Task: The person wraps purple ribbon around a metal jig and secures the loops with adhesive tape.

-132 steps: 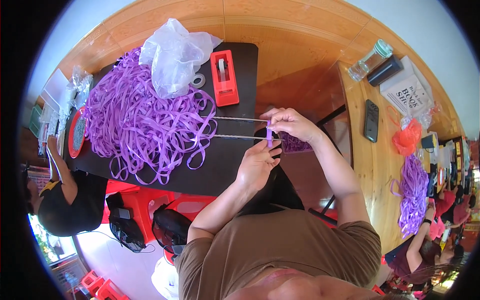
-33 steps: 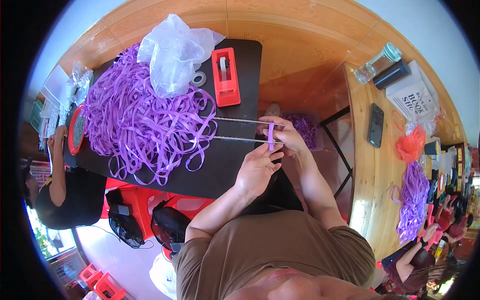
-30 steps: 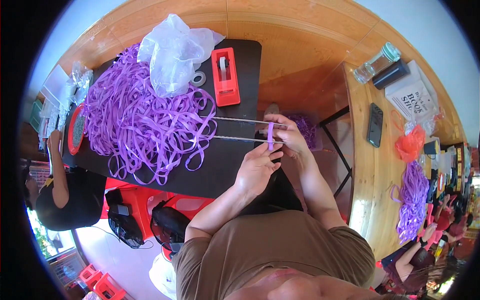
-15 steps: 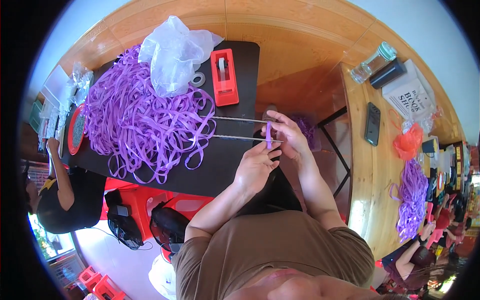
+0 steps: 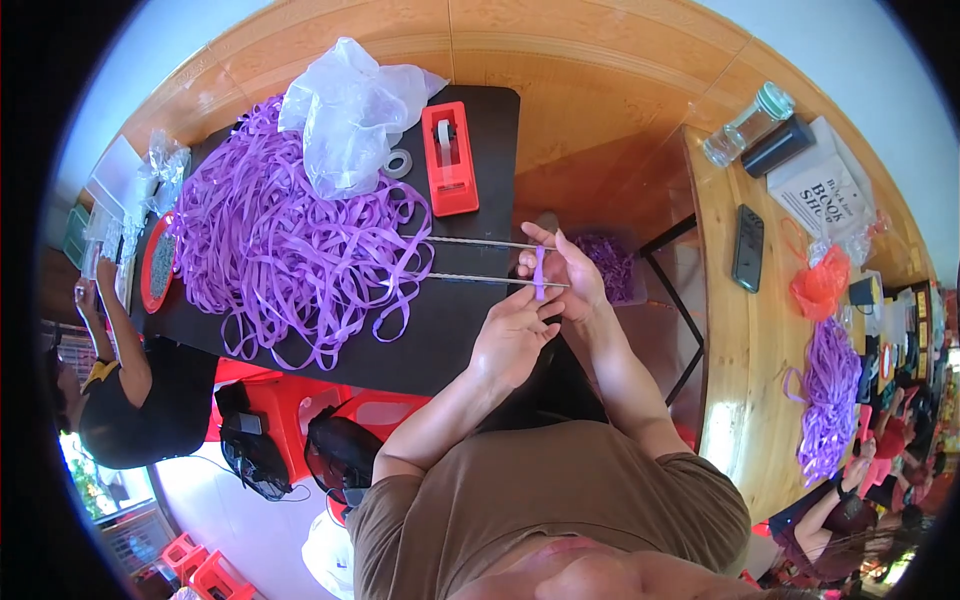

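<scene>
Two thin metal rods (image 5: pixel 478 277) stick out to the right past the edge of a dark table. Near their tips a short purple ribbon (image 5: pixel 540 272) spans both rods, drawn in at its middle. My left hand (image 5: pixel 508 340) is closed at the lower rod, its fingertips at the ribbon's lower end. Behind the rod tips my right hand (image 5: pixel 582 283) curls its fingers around the ribbon; part of its grip is hidden. A big tangled heap of purple ribbon (image 5: pixel 290 240) covers the rods' other ends.
On the dark table (image 5: pixel 400 365) lie a clear plastic bag (image 5: pixel 345 120), a red tape dispenser (image 5: pixel 450 160) and a tape roll (image 5: pixel 397 163). Right, a wooden table (image 5: pixel 730 380) holds a phone (image 5: pixel 747 248), bottle and more ribbon. A co-worker (image 5: pixel 150 400) sits at the left.
The ribbon across the rods has gone from a straight band to one narrowed at its middle. My right fingers have shifted slightly around it; my left hand has barely moved.
</scene>
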A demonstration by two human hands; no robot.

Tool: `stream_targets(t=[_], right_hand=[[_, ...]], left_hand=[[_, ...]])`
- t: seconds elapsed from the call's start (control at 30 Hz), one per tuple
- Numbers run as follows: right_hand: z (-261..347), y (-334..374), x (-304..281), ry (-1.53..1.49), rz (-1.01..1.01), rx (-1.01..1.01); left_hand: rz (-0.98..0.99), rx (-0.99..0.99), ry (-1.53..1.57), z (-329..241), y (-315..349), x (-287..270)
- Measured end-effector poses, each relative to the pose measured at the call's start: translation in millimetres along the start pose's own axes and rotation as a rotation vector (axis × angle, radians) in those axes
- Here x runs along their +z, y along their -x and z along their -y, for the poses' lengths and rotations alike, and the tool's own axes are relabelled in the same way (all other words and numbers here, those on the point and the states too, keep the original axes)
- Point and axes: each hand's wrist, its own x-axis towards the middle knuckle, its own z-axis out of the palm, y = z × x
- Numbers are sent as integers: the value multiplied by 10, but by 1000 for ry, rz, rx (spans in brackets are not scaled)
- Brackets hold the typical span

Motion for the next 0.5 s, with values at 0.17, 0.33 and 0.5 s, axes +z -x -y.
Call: stream_targets(t=[0.17, 0.33, 0.5], right_hand=[[18, 15, -60, 112, 8, -44], [43, 34, -49, 93, 16, -22], [72, 22, 63, 44, -26, 17]], left_hand=[[10, 1, 4, -4, 3, 14], [15, -3, 19, 0, 5, 3], [16, 4, 0, -3, 5, 0]])
